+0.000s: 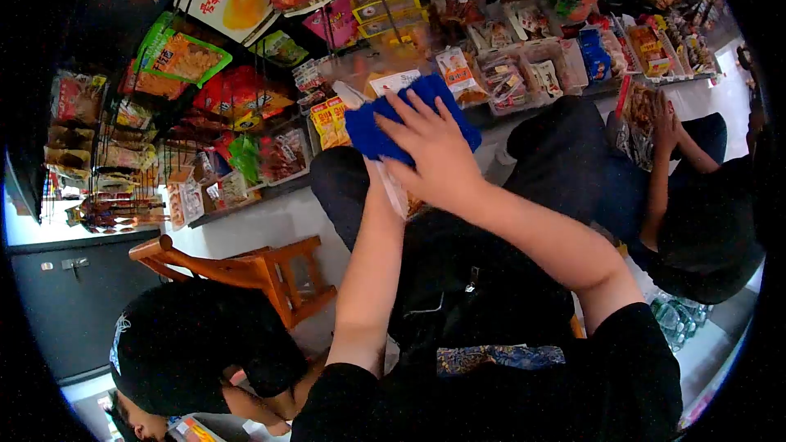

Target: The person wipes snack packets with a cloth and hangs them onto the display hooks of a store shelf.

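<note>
A blue cloth [364, 127] covers much of a clear package with a white label [395, 82], in the upper middle of the head view. Flat on this cloth rests my right hand [434, 147], its fingers spread. My left arm reaches up to the package from below; the left hand is hidden behind the cloth and package, so its fingers do not show. Just left of the cloth are yellow snack packets [330, 123].
Shelves with bins [548, 74] of packaged snacks run across the top, with packets hanging at left. A wooden chair [278, 278] stands at left. One person [196, 344] bends at lower left; another [704, 221] sits at right, hands on a package.
</note>
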